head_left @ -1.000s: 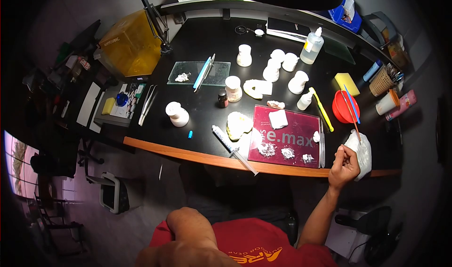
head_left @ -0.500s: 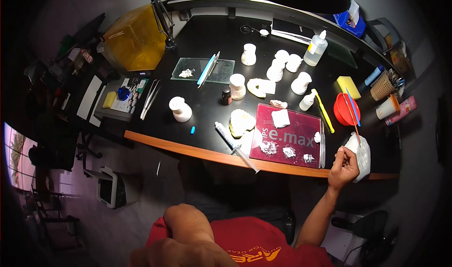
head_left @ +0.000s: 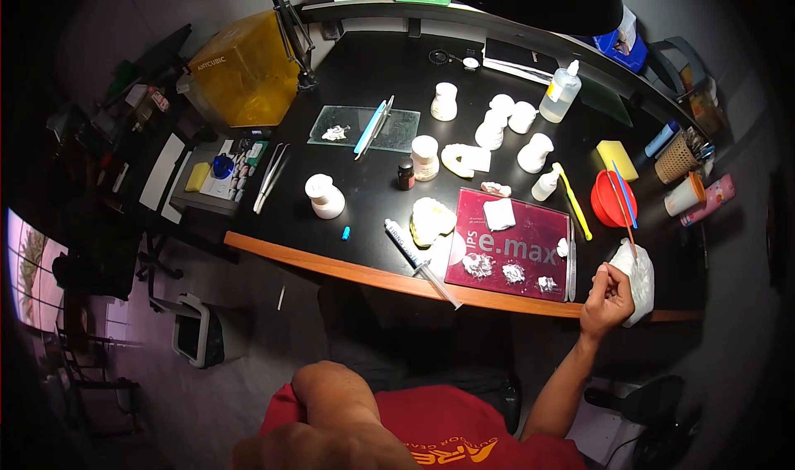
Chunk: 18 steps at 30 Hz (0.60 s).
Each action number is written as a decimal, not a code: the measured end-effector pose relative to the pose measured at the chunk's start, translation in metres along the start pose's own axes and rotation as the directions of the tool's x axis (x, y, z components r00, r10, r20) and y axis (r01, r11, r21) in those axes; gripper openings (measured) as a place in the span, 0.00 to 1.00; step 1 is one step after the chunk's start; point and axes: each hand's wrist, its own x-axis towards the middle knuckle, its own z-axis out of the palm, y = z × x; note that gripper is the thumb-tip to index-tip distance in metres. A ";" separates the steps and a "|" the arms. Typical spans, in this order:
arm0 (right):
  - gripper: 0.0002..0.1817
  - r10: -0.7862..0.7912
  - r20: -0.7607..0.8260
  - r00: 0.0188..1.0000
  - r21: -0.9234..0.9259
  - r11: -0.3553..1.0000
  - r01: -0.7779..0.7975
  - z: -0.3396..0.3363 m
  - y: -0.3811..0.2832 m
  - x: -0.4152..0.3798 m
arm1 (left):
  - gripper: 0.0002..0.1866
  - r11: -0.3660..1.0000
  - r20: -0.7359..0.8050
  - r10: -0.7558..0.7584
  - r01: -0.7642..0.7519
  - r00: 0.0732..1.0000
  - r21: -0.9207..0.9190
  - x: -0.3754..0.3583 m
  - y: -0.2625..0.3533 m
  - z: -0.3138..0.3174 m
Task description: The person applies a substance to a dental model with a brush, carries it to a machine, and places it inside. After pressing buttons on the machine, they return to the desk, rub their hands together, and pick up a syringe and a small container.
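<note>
My right hand [head_left: 607,303] is at the right front edge of the desk, fingers curled together; what they hold, if anything, is too small to tell. It rests against a white crumpled bag or tissue [head_left: 638,284]. Behind it, a red bowl [head_left: 611,203] has a brown stick [head_left: 627,221] and a blue one [head_left: 625,190] across it. Left of the hand lies a maroon e.max plate [head_left: 517,221] with a white block [head_left: 499,214] and several small white heaps [head_left: 513,273]. My left arm is bent up close to the camera; its hand is not visible.
Several white jars [head_left: 325,197], a dark bottle [head_left: 406,174], a glass slab [head_left: 397,130] and a squeeze bottle [head_left: 561,93] stand or lie on the black desk [head_left: 364,64]. A syringe [head_left: 437,284] overhangs the front edge. A yellow brush [head_left: 574,202] lies near the bowl.
The whole view has shifted slightly, so the desk things appear a little lower and further right. My right hand keeps its place beside the white bag, its fingers still curled.
</note>
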 end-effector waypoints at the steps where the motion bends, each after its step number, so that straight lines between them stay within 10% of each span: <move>1: 0.02 0.000 -0.002 1.000 -0.002 1.000 0.000 0.001 0.000 0.000 | 0.18 1.000 0.017 0.004 -0.004 1.000 -0.002 0.000 0.000 -0.001; 18: 0.03 -0.011 0.001 1.000 -0.010 1.000 0.011 -0.002 0.006 -0.001 | 0.18 0.802 -0.137 0.559 -0.492 0.818 0.338 -0.010 -0.038 0.024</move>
